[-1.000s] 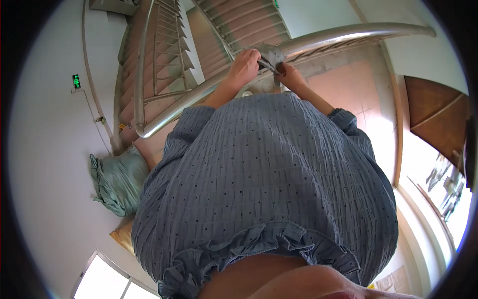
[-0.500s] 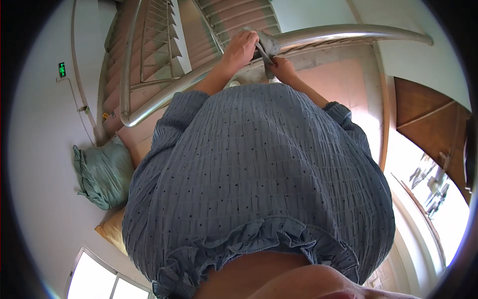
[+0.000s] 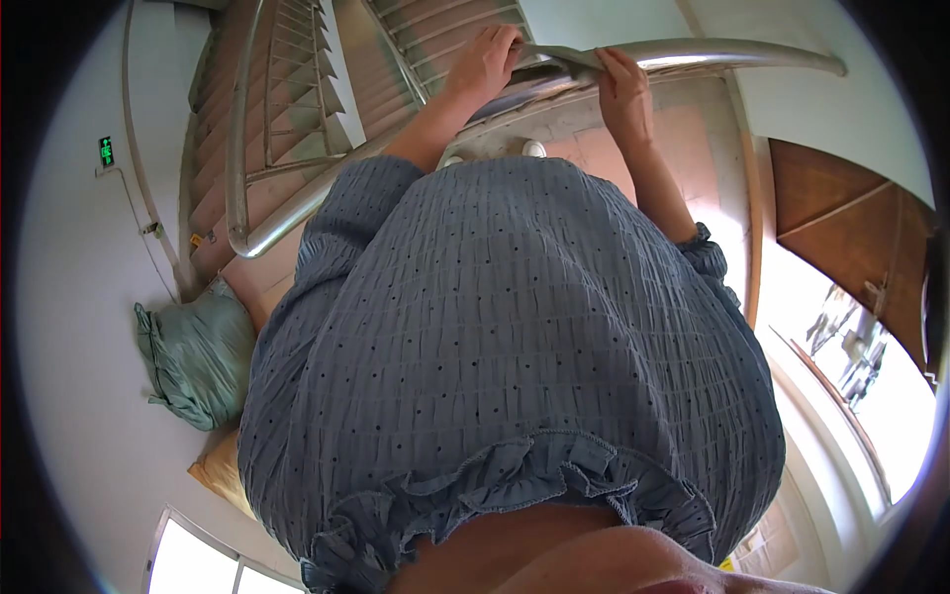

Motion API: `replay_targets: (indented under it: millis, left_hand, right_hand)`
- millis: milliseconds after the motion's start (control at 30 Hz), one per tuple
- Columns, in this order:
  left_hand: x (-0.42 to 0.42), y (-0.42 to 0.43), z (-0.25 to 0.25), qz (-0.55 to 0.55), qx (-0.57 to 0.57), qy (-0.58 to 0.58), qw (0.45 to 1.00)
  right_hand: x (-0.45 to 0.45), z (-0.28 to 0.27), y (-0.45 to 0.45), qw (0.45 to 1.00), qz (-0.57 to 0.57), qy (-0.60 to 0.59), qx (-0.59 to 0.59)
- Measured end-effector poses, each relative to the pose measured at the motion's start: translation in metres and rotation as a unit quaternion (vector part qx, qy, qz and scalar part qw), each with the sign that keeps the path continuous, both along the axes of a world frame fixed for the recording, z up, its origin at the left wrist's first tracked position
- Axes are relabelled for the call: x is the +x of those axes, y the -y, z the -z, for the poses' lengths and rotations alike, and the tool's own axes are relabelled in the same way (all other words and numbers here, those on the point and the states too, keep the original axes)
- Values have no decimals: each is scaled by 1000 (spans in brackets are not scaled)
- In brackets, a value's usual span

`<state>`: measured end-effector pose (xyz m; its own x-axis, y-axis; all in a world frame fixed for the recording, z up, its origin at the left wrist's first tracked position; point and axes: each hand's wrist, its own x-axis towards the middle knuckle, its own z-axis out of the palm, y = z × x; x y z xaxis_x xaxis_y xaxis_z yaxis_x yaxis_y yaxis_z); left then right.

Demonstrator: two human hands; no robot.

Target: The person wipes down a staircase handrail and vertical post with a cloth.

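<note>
A grey cloth (image 3: 560,55) is stretched between my two hands, just over the metal handrail (image 3: 683,51). My left hand (image 3: 487,61) is closed on the cloth's left end, its fingertips curled round it. At the other end, my right hand (image 3: 625,91) pinches the cloth between thumb and fingers. The cloth looks twisted or folded in the middle. Whether it touches the rail cannot be made out.
Stairs (image 3: 223,148) with metal railings lie beyond the handrail. A green bundled bag (image 3: 198,351) sits against the left wall, a tan package (image 3: 223,470) below it. A green exit sign (image 3: 106,151) hangs on that wall. A brown panel (image 3: 841,223) and bright opening are at right.
My right hand has moved right and up, away from my left hand. The cloth, bunched over the rail before, now spans between both hands. The whole view has shifted slightly.
</note>
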<state>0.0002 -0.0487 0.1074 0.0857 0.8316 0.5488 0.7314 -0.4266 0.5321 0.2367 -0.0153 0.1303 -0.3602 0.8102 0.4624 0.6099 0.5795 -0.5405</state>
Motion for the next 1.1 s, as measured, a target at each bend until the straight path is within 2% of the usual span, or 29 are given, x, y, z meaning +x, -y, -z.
replay_targets:
  millis: [100, 167, 233, 300, 367, 433, 500, 600, 633, 700, 800, 833, 900, 933, 1000, 1067, 1100]
  left_hand:
    - [5, -3, -4, -38, -46, 19, 998]
    - [0, 1, -2, -39, -110, 27, 993]
    - [-6, 8, 12, -30, -141, 7, 989]
    - [-12, 17, 33, -24, -176, -14, 984]
    - [-17, 23, 54, 14, -160, 7, 987]
    - [-21, 25, 53, 9, -186, -5, 982]
    - [-20, 26, 51, 5, -212, -16, 977]
    - [-21, 22, 45, -6, -225, -63, 972]
    - [-18, 20, 41, -14, -264, -68, 962]
    - [-17, 17, 43, -20, -304, -75, 949]
    - [-20, 16, 51, -11, -261, -80, 962]
    - [-19, 15, 44, -18, -307, -106, 946]
    - [-15, 13, 37, -24, -352, -132, 926]
    - [-14, 12, 37, -29, -334, -115, 935]
    - [-18, 16, 34, -36, -315, -97, 943]
    - [-17, 16, 26, -2, -206, -62, 977]
    - [-20, 19, 28, -5, -209, -61, 976]
  right_hand:
    - [-1, -11, -1, 1000, 3, -21, -7]
    - [0, 2, 9, 987, -4, -10, -158]
    - [1, 34, 19, 990, -20, -25, -140]
    - [1, 56, 27, 959, -41, 42, -278]
    - [0, 87, 32, 954, -40, 41, -294]
    - [-2, 92, 32, 950, -35, 40, -308]
    - [-3, 99, 35, 906, -6, 12, -423]
    - [-12, 112, 36, 928, 40, -19, -371]
    - [-14, 117, 34, 928, 40, -20, -370]
    - [-21, 127, 31, 951, 85, 38, -296]
    - [-37, 119, 35, 937, 96, 53, -332]
    - [-38, 119, 34, 937, 97, 52, -333]
    - [-36, 121, 27, 854, 88, -66, -509]
    - [-34, 124, 27, 854, 88, -66, -509]
    - [-31, 133, 34, 820, 98, -158, -542]
    - [-21, 147, 35, 821, 79, -179, -536]
    - [-23, 145, 38, 823, 60, -201, -528]
